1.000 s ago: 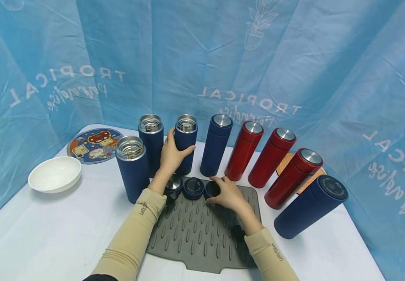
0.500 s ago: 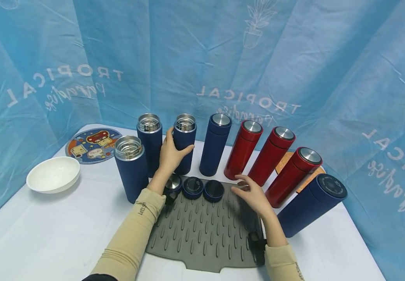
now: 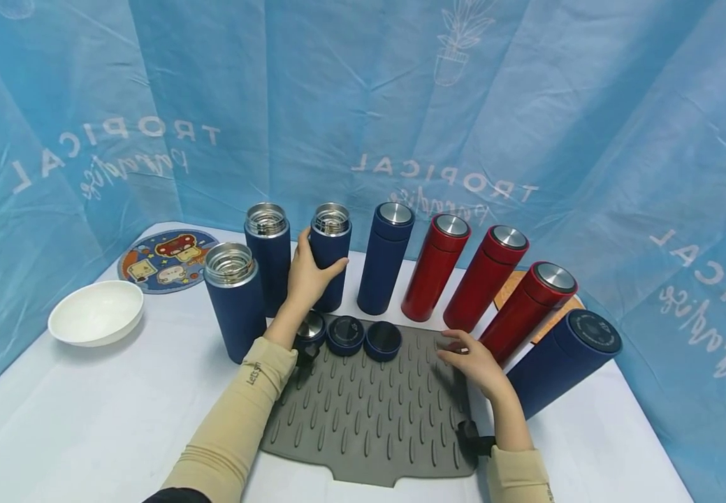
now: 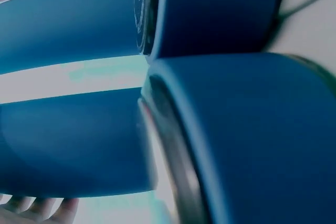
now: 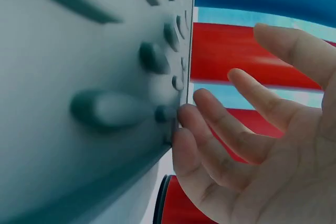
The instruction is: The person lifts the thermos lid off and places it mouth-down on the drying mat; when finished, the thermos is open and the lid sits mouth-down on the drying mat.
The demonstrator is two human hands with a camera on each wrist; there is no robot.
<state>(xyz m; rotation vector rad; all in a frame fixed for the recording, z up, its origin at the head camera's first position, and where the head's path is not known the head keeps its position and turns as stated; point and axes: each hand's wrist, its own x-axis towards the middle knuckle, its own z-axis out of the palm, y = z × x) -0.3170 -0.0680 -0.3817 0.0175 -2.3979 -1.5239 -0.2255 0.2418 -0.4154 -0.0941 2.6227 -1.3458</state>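
My left hand (image 3: 306, 279) holds a lidless navy thermos flask (image 3: 331, 246) by its side, thumb out to the right; in the left wrist view its fingertips (image 4: 39, 208) show along a blue body. Two more lidless navy flasks stand left of it, a rear one (image 3: 270, 255) and a nearer one (image 3: 235, 304). Three navy lids lie along the grey mat's back edge: a steel-topped one (image 3: 312, 325), partly behind my left wrist, and two dark-topped ones, a middle lid (image 3: 345, 335) and a right lid (image 3: 383, 341). My right hand (image 3: 478, 367), fingers relaxed and holding nothing, hovers at the mat's right edge.
The ribbed grey mat (image 3: 363, 419) lies at the front. To the right stand a lidded navy flask (image 3: 384, 262), several lidded red flasks (image 3: 434, 269) and a dark-topped navy flask (image 3: 567, 360). A white bowl (image 3: 96, 313) and a round cartoon placemat (image 3: 168, 260) are at left.
My right hand has let go of the rightmost lid and moved right, to the mat's right edge. The lid stays on the mat. My left hand keeps its hold on the flask.
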